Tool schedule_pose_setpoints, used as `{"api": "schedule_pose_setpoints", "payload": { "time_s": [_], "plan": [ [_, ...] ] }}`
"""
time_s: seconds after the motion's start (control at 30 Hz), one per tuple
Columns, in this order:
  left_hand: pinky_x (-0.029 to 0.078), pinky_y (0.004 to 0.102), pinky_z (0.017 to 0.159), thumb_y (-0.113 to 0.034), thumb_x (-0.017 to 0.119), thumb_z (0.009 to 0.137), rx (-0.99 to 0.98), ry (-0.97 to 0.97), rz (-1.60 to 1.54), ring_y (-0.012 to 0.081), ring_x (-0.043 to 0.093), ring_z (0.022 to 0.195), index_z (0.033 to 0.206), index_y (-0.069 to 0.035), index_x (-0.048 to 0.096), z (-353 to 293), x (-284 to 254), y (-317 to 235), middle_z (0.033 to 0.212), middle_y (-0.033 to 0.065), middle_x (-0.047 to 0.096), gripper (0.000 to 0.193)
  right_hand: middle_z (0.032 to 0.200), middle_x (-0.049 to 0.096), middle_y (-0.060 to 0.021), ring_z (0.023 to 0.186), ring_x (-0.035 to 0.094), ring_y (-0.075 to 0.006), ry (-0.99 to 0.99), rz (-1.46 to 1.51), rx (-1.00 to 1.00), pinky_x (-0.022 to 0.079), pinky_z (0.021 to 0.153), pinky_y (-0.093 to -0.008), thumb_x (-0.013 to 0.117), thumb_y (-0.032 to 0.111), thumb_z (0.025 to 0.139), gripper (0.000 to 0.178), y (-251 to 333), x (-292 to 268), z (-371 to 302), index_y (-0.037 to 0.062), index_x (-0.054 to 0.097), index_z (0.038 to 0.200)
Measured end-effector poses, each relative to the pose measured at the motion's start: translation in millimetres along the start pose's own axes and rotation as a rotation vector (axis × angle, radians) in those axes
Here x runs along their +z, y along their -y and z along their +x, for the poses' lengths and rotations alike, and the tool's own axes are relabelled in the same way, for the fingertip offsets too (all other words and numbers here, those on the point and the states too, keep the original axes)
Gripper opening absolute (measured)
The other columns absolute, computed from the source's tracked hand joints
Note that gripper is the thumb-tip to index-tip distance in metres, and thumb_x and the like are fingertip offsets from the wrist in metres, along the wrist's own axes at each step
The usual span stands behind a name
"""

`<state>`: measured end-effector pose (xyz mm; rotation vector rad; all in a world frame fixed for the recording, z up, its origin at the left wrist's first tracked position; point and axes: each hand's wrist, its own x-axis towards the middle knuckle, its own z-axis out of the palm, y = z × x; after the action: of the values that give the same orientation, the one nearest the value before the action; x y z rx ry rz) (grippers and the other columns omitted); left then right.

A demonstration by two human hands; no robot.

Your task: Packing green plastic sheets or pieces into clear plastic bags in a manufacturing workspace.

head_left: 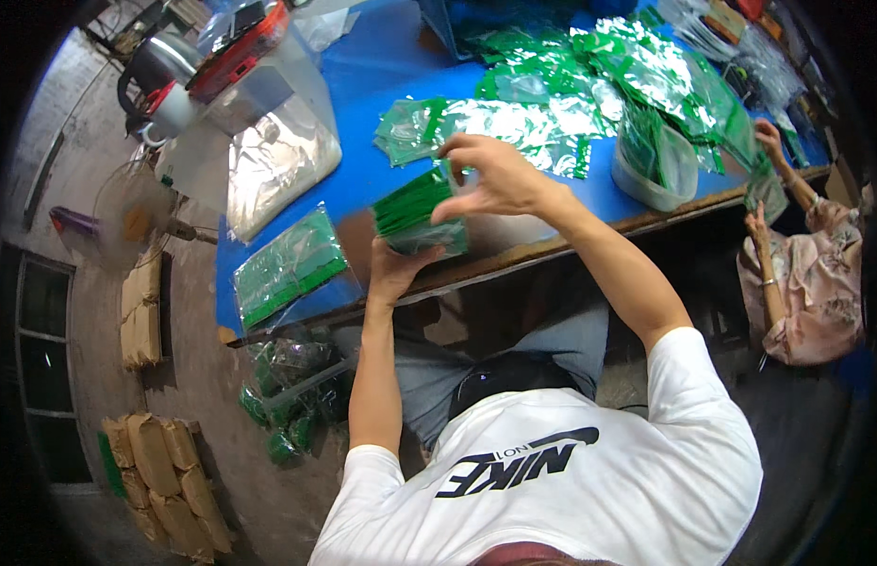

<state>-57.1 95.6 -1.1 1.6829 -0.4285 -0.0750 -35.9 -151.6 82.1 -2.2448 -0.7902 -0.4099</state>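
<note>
A thick stack of green-and-clear plastic bags (407, 209) is held up over the near edge of the blue table (363, 85). My left hand (399, 272) grips it from below, fingers partly hidden behind the stack. At the stack's right end my right hand (503, 179) is curled, thumb on the near side and fingers on the far side. To the left lies a bundle of similar green bags in a clear wrapper (292, 264). Just beyond my hands, loose green-edged bags (500, 121) are spread in overlapping layers.
A translucent tub (655, 189) with green bags stands right, before a large heap of bags (646, 71). A co-worker's hands (761, 179) hold a bag at far right. Left are a clear bin (292, 80), kettle (165, 61) and fan (132, 212). Brown paper packages (165, 472) lie below.
</note>
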Motion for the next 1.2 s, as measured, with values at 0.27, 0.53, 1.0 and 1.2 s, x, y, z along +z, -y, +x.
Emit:
{"api": "schedule_pose_setpoints", "payload": {
  "time_s": [0.27, 0.53, 1.0, 1.2],
  "plan": [
    [0.052, 0.0369, 0.095, 0.001, 0.075, 0.079, -0.303, -0.223, -0.752, 0.0213, 0.065, 0.102, 0.123, -0.006, 0.061, -46, 16, 7, 0.113, 0.0051, 0.066, 0.047, 0.158, 0.027, -0.025, 0.145, 0.021, -0.0499, 0.102, -0.516, 0.417, 0.016, 0.117, -0.0638, 0.043, 0.072, 0.091, 0.085, -126, 38, 11, 0.0171, 0.034, 0.154],
    [0.057, 0.0488, 0.094, -0.004, 0.073, 0.084, -0.566, -0.402, -1.094, 0.0317, 0.063, 0.114, 0.132, -0.004, 0.052, -141, 28, 19, 0.126, 0.0129, 0.062, 0.052, 0.154, 0.031, -0.0278, 0.142, 0.025, -0.0513, 0.018, -0.607, 0.404, 0.015, 0.113, -0.0691, 0.04, 0.076, 0.09, 0.091, -46, 95, -16, 0.0097, 0.037, 0.151],
    [0.046, 0.0572, 0.107, -0.004, 0.07, 0.089, -0.552, -0.45, -1.256, 0.0339, 0.054, 0.127, 0.135, -0.005, 0.05, -140, 50, 16, 0.135, 0.0138, 0.058, 0.051, 0.146, 0.044, -0.0244, 0.134, 0.039, -0.0465, 0.039, -0.237, 0.201, 0.033, 0.11, -0.0551, 0.054, 0.043, 0.098, 0.056, -34, 58, -49, 0.008, 0.05, 0.141],
    [0.043, 0.0613, 0.108, -0.006, 0.074, 0.084, -0.561, -0.318, -1.376, 0.0368, 0.052, 0.13, 0.139, -0.003, 0.047, -154, 48, 18, 0.138, 0.0147, 0.055, 0.061, 0.154, 0.035, -0.0252, 0.144, 0.024, -0.0507, 0.23, -0.59, 0.163, 0.017, 0.115, -0.067, 0.049, 0.067, 0.091, 0.081, -36, 62, -79, 0.0102, 0.041, 0.149]
  ]
}}
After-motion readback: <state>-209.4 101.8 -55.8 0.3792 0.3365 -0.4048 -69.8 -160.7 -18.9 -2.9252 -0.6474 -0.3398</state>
